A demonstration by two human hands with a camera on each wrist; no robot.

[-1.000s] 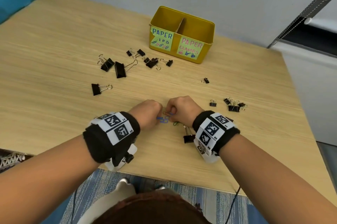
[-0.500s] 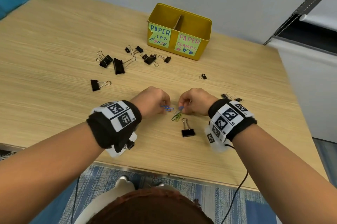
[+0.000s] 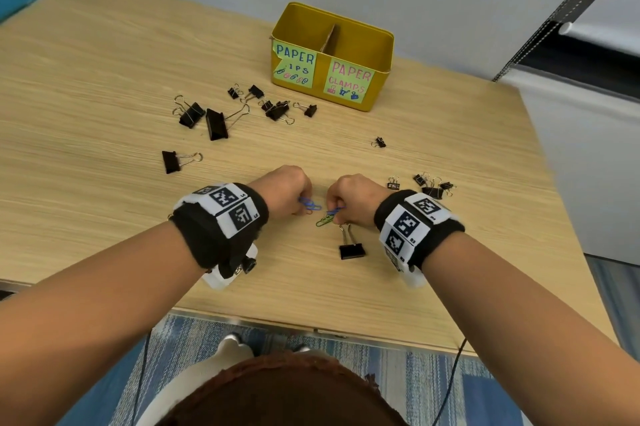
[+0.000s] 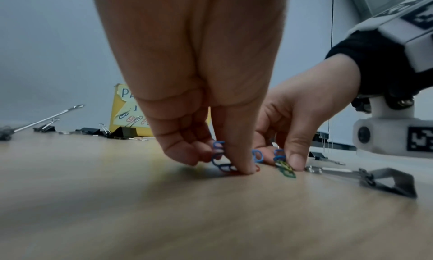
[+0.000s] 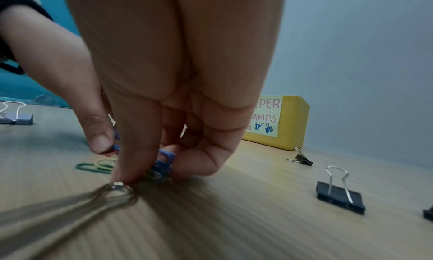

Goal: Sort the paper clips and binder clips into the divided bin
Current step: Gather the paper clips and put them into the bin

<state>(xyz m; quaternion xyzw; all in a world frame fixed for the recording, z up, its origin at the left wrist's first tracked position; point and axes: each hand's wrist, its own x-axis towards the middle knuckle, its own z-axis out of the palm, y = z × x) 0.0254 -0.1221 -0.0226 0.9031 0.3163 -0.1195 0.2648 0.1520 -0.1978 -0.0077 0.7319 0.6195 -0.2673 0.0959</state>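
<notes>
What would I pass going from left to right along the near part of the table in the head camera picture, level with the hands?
Lone binder clip → left hand pinching blue paper clips → right hand pinching more paper clips → cluster of small binder clips.

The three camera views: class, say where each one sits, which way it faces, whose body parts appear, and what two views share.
Head view: above, looking forward and down at the table, yellow bin, both forearms and hands.
Left wrist view: low by the table, along the left hand pinching blue paper clips; the right hand shows too.
Right wrist view: low, along the right hand.
Shared: both wrist views show the bin and a green paper clip.
</notes>
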